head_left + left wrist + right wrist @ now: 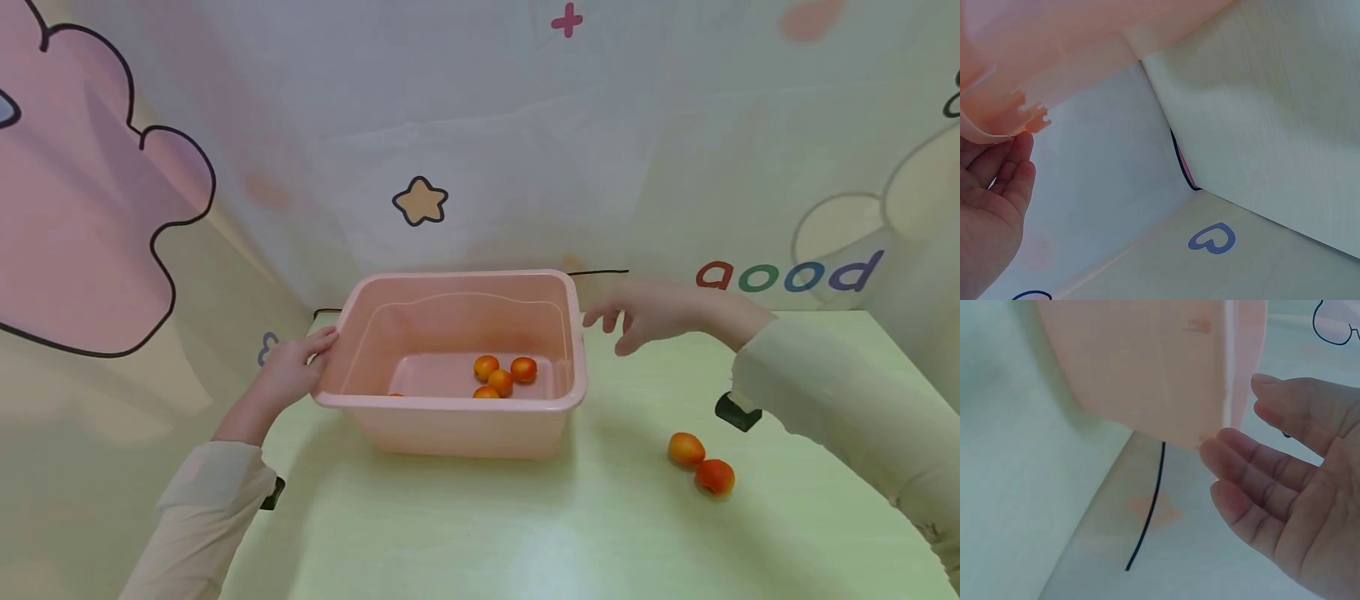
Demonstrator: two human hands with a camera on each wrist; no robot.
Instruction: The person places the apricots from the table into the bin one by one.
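"Two fruits (686, 449) lie loose on the table (480, 529), side by side. How far along do you make it?"

"Partway, I'd judge. From my end I count five more inside the tub (450, 429): four toward its right end, and just a sliver of one further left, behind the front wall. That wall could be hiding others."

"So seven in sight and one tub. Where is it?"

"Toward the back of the table, between the two hands, with the loose pair to its right and nearer the camera."

"And the fingers?"

"The left hand (295, 369) has its fingers bent at the tub's left rim, and I read that as a grip. The right hand (647, 312) is just beside the right rim, thumb away from softly bent fingers, holding nothing. Whether a fingertip brushes the tub, I can't tell, even from the right wrist view."
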